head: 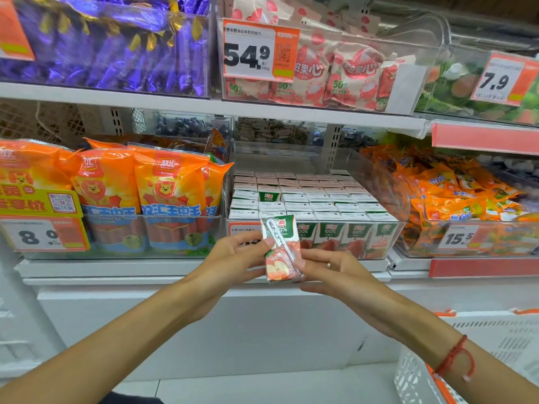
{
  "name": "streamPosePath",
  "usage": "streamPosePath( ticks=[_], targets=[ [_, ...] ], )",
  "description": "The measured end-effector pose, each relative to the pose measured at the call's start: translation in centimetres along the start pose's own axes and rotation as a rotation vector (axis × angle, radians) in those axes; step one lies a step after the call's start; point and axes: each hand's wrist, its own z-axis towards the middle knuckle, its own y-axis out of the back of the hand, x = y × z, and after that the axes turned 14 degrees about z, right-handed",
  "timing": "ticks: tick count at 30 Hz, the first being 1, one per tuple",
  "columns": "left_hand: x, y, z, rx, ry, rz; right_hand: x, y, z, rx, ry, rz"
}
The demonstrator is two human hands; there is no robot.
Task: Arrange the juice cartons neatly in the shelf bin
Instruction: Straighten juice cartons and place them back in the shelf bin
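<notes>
A carton [282, 249] is held upright between both hands, just in front of the bin [388, 196], with a wrapped straw running slantwise down its near face. The left hand [233, 259] pinches its left edge with thumb and fingertips; the right hand [332, 271] pinches its lower right corner, though how its far fingers lie is hard to tell. Both grips are closed on the carton. In the bin behind, more cartons [315, 199] stand in tight rows, with one gap near the left where a green carton face shows. Orange sausage packs [166, 196] fill the bin to the left, orange snack bags [455, 193] the one to the right. A white basket [420, 377] sits near right, below the shelf.
</notes>
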Motion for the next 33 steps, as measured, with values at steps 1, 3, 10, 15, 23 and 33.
streamPosePath(
  ticks=[1,3,10,15,23,33],
  targets=[
    [0.0,-0.1,0.1,-0.005,0.014,-0.006,0.0,-0.1,0.1,-0.043,0.017,-0.023],
    [-0.2,-0.1,0.3,-0.002,0.032,0.001,0.0,-0.3,0.2,-0.13,0.05,-0.083],
    [0.1,-0.3,0.2,-0.128,-0.043,0.202,-0.8,-1.9,0.0,-0.283,0.29,-0.371],
    [-0.6,0.5,-0.3,-0.105,-0.254,0.316,0.3,-0.8,-0.3,-0.094,0.233,-0.202],
    [-0.1,0.0,-0.5,-0.148,-0.614,0.692,1.1,-0.6,-0.2,-0.165,0.273,-0.003],
    [0.3,0.3,0.0,-0.151,-0.603,0.753,1.1,0.0,-0.2,-0.151,0.264,-0.015]
  ],
)
